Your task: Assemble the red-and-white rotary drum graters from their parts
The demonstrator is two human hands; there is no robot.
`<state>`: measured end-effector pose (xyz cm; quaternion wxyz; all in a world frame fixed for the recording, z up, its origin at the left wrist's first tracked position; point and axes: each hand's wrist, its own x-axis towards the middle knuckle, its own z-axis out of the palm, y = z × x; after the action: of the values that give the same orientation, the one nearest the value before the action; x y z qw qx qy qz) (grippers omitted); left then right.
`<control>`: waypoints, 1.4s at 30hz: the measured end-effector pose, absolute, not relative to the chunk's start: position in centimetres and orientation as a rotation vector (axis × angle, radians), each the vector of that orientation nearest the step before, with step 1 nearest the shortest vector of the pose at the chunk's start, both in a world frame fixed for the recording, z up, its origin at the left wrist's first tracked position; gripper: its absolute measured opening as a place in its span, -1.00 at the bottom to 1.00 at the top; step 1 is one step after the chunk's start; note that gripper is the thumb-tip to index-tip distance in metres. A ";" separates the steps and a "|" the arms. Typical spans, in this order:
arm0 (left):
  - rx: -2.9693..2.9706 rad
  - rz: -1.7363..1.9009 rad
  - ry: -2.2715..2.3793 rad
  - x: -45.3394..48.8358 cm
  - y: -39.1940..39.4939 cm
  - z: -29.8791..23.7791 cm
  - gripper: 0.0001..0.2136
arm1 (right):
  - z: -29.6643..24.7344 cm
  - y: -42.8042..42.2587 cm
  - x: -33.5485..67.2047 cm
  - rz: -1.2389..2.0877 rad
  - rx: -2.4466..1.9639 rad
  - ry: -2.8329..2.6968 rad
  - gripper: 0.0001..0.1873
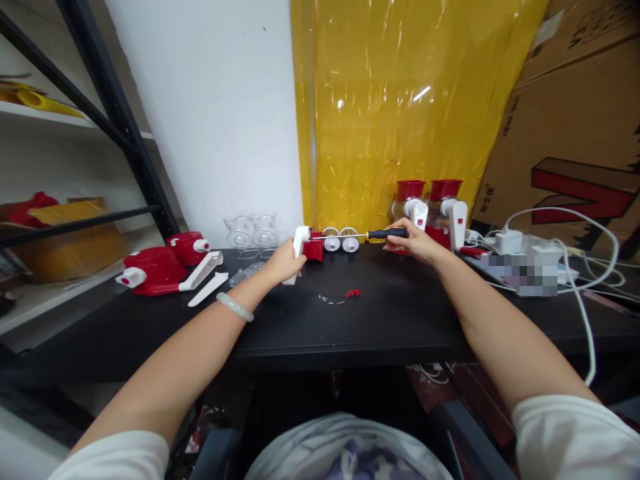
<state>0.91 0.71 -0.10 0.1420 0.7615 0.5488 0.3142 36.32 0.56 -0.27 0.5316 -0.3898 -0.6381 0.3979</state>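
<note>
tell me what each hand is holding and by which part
The right hand holds a screwdriver by the rear of its dark handle; the left hand grips a white part below its upper end.

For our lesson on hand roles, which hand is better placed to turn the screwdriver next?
Likely the right hand: it holds the screwdriver, which points toward the white part in the left hand.

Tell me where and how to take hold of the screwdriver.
Grip the screwdriver by its thick black-and-yellow handle, probably best from the right, where the right hand holds it. It lies roughly level, its thin shaft pointing left toward the white part in the left hand.
</note>
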 end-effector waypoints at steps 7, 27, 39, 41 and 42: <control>2.201 0.912 1.609 0.7 0.5 0.4 -0.67 | -0.2 0.5 36.1 0.874 -1.009 -1.573 -0.50; 2.285 0.844 1.669 0.7 0.5 0.3 -0.69 | -0.1 0.4 35.8 0.879 -1.042 -1.602 -0.54; 2.445 0.870 1.706 0.7 0.3 0.6 -0.74 | -0.8 0.9 35.7 0.975 -1.083 -1.564 -0.50; 2.423 0.866 1.729 0.8 0.4 0.5 -0.75 | -0.7 0.9 35.4 1.031 -1.067 -1.450 -0.57; 2.402 0.865 1.728 0.8 0.4 0.4 -0.75 | -0.7 0.9 35.3 1.056 -1.040 -1.396 -0.58</control>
<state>0.84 0.39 0.35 0.0293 0.7787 0.5604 0.2805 35.32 0.89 -0.68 0.5250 -0.4346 -0.5837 0.4415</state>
